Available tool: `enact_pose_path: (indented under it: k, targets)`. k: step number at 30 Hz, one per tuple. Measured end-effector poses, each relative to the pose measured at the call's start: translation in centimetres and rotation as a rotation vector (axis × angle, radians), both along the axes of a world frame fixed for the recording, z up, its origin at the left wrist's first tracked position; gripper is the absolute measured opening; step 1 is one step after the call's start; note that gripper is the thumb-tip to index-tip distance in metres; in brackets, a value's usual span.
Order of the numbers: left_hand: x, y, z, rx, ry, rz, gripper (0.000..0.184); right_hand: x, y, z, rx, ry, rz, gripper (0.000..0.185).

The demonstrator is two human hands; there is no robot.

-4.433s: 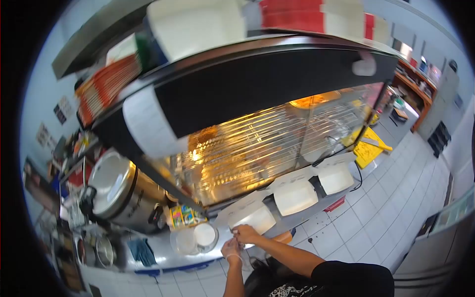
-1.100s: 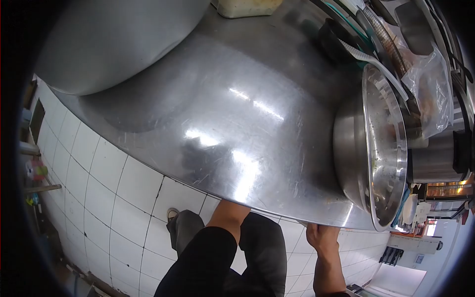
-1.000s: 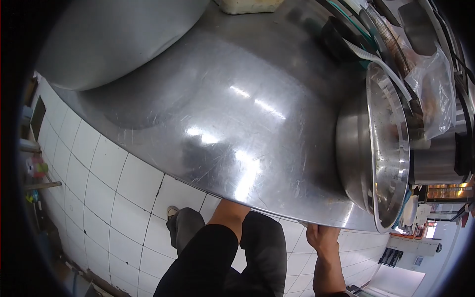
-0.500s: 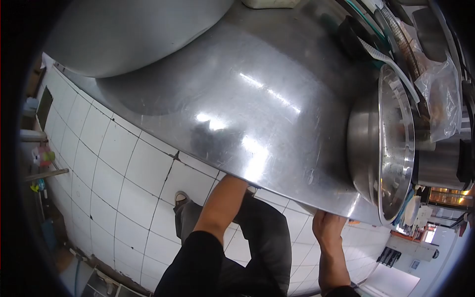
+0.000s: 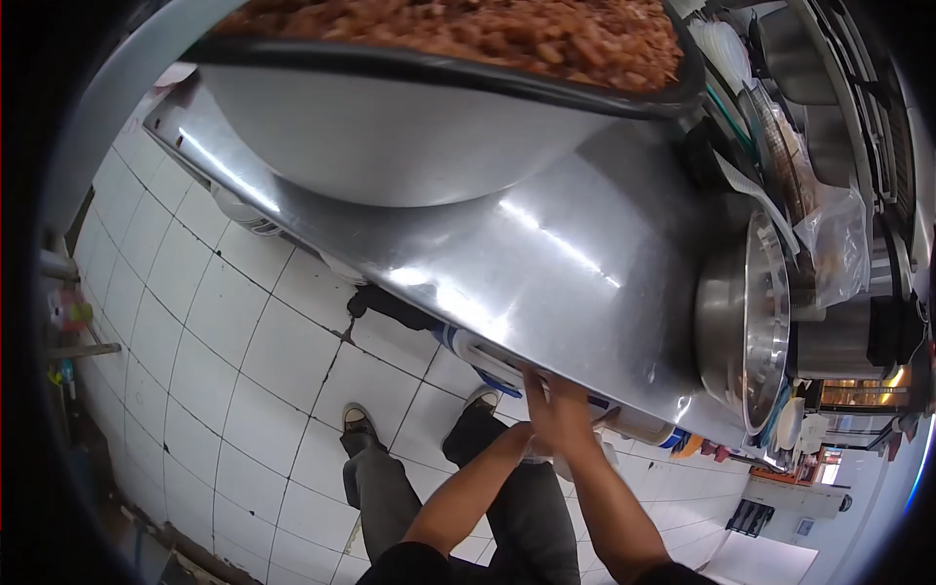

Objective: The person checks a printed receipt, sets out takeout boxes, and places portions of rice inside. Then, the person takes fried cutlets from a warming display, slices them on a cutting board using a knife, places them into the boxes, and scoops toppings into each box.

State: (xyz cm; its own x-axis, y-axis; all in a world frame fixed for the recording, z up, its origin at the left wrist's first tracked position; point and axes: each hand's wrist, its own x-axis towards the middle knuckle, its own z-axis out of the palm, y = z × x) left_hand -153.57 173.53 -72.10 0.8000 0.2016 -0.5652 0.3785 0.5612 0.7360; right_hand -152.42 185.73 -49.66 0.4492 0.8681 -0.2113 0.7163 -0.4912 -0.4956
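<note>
My right hand (image 5: 563, 408) is at the front edge of the steel table (image 5: 585, 292), its fingertips lost at or under that edge. My left hand (image 5: 531, 442) lies just below, close to my right wrist, and its fingers are mostly hidden there. A pale, partly see-through thing shows around both hands, too covered to name. Whether either hand grips anything does not show.
A black-rimmed tray of reddish-brown chopped food (image 5: 546, 44) sits at the top, above a large rounded pale metal vessel (image 5: 390, 136). A steel bowl (image 5: 721, 322) and a plastic bag (image 5: 837, 239) are on the right. Containers (image 5: 643, 426) stand under the table.
My right hand has moved left from its place along the table edge, and my left hand has come out from under it. The view has shifted, bringing the food tray and items underneath into sight.
</note>
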Motion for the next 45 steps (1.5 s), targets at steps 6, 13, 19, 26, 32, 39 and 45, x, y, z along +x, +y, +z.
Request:
enact_pose_path:
  k: [6,13,19,26,32,39,45]
  targets:
    - [0.5,-0.6,-1.6,-0.158,-0.028,0.082,0.079,13.4,6.6,-19.6,-0.216,-0.205,-0.564,0.028]
    - [3.1,2.5,-3.8,-0.169,-0.007,0.132,0.083,15.2,8.3,-25.1,-0.224,-0.165,-0.781,0.036]
    - [-1.0,2.7,-2.2,-0.196,0.01,0.163,0.086,10.0,7.4,-22.7,-0.144,-0.083,-0.906,0.044]
    - [-13.2,1.9,5.7,-0.467,-0.04,0.166,0.09,-7.7,-1.4,-6.2,0.311,0.585,-1.126,0.05]
    - [-22.7,2.5,13.5,-0.72,-0.016,0.022,0.094,-14.6,-20.3,10.3,0.37,1.277,-0.576,0.054]
    - [-24.0,0.9,22.7,-0.763,0.054,-0.221,0.087,3.3,-42.5,13.4,0.578,1.099,-1.302,0.058]
    - [-6.1,-8.6,34.2,-0.577,0.102,-0.368,0.1,25.3,-62.6,16.8,1.026,0.728,-1.615,0.04]
